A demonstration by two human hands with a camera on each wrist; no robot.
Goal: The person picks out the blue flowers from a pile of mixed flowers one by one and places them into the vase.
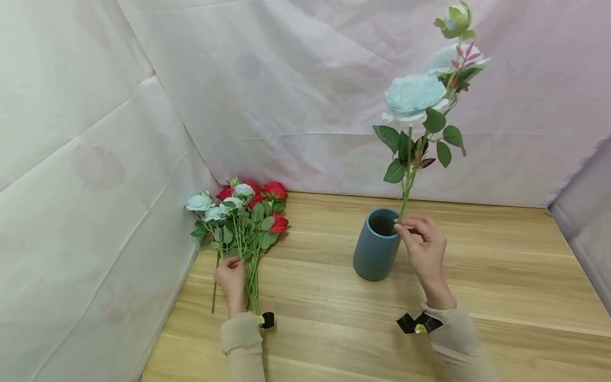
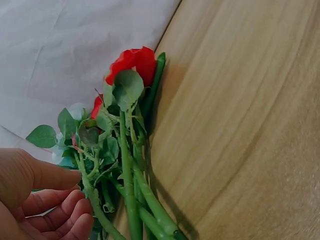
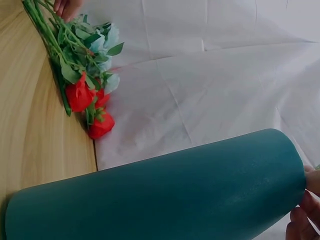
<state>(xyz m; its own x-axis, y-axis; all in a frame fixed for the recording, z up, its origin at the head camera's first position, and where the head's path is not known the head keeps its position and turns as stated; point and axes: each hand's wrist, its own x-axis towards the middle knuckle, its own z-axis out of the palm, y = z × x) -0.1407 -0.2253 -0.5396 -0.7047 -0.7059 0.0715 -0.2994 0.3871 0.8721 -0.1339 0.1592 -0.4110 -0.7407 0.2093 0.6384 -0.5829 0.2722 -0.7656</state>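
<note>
My right hand (image 1: 422,246) pinches the lower stem of a tall light blue artificial flower (image 1: 414,98) right at the rim of a blue-grey vase (image 1: 374,252). The flower stands upright, leaning right, with two open blooms, a bud on top and green leaves; its stem end overlaps the vase mouth. In the right wrist view, the fingers (image 3: 311,205) are at the vase's rim. On the left, my left hand (image 1: 231,273) pinches a green stem (image 2: 92,192) among a pile of flowers, thumb and fingertips against it. The pile mixes red roses (image 1: 275,190) and light blue flowers (image 1: 199,202).
The wooden table (image 1: 315,297) carries the vase and the flower pile. Pale fabric walls (image 1: 296,95) rise behind and on the left side. The pile lies in the back left corner, its bare stems pointing toward the front. Each wrist wears a black camera (image 1: 268,320).
</note>
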